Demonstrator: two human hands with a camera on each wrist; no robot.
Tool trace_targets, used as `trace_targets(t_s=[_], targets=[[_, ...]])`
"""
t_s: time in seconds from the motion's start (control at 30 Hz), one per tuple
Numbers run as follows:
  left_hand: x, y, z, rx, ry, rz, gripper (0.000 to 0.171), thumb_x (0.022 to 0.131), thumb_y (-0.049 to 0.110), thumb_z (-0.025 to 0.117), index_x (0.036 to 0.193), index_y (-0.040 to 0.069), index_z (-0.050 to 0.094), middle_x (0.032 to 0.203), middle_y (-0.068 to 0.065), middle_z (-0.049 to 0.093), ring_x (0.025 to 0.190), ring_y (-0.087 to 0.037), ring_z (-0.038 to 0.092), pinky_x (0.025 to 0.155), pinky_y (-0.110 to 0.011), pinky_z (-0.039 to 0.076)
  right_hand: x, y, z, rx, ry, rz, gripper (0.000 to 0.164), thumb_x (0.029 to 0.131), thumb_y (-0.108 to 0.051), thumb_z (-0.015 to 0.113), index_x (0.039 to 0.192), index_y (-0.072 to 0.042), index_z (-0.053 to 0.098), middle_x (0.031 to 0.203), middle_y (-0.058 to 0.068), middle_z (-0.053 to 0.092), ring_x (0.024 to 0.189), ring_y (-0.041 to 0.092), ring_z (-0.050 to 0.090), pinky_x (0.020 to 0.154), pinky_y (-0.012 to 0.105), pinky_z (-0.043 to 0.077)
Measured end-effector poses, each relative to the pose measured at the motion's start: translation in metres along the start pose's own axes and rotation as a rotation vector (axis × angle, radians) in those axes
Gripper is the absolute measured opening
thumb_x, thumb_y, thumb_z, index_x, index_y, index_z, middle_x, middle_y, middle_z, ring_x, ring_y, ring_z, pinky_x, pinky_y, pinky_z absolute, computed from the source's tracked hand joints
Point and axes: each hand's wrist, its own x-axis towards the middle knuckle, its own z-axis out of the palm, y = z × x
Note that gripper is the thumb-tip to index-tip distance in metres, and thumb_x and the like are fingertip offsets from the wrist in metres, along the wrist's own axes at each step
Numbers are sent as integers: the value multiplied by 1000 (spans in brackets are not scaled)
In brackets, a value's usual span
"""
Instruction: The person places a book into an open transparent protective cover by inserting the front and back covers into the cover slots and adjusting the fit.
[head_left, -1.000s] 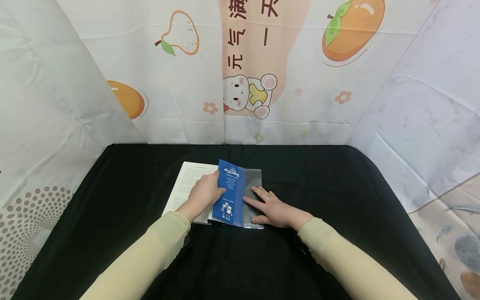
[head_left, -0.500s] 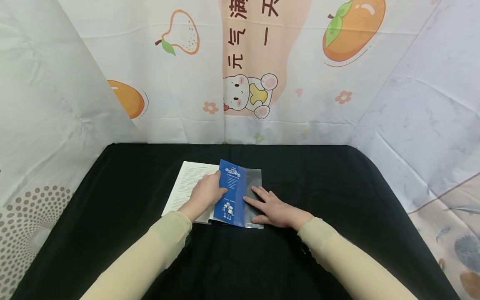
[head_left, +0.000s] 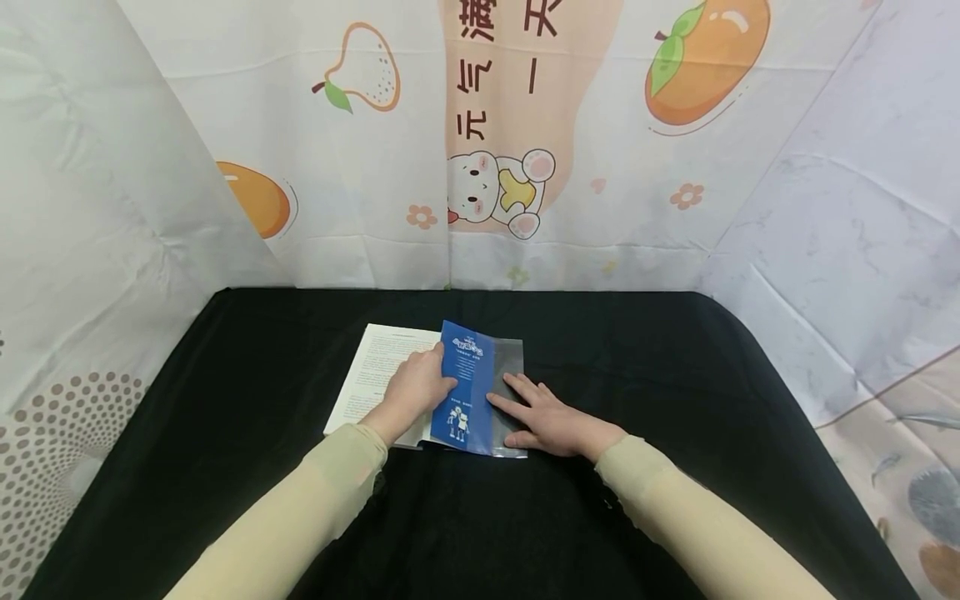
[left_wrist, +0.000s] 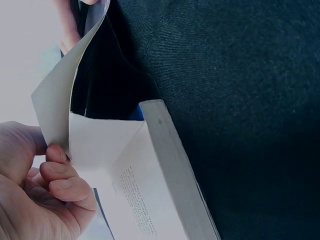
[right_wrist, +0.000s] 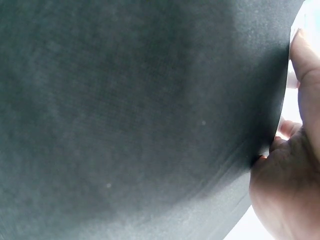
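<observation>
An open book [head_left: 378,367] lies on the black cloth, its printed page showing at left. My left hand [head_left: 414,385] pinches the edge of its blue cover [head_left: 467,396], which bears white print and small robot drawings. In the left wrist view that hand [left_wrist: 42,190] has thumb and fingers on the raised cover [left_wrist: 60,95], with the book's thick page block [left_wrist: 172,155] nearby. A clear plastic sleeve [head_left: 510,357] extends from under the blue cover to the right. Across it my right hand [head_left: 553,417] presses with fingers spread.
Black cloth [head_left: 637,358] covers the table around the book. White fabric with printed fruit [head_left: 300,150] hangs behind the table's far edge, and further fabric walls stand at both sides. Mostly dark cloth [right_wrist: 140,110] fills the right wrist view.
My left hand has shifted slightly right, bringing the blue cover with it so that it overlaps more of the clear sleeve. The right hand has stayed in place.
</observation>
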Motion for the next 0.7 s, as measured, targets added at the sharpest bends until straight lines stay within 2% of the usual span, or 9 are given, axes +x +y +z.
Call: trace_targets(t_s=[0.4, 0.7], targets=[[-2, 3, 10, -11, 6, 34, 68, 91, 26, 68, 145, -1, 36, 129, -23, 57, 112, -35, 58, 90, -49, 52, -2, 1, 0, -6, 34, -53, 68, 98, -47, 49, 154, -24, 18, 160, 17, 0, 144, 36, -2, 114, 59, 12], [-1, 2, 9, -30, 6, 46, 68, 92, 25, 66, 146, -1, 34, 135, -21, 54, 118, -34, 54, 96, -48, 48, -2, 1, 1, -5, 42, -59, 67, 98, -46, 50, 154, -24, 19, 160, 17, 1, 144, 36, -2, 114, 59, 12]])
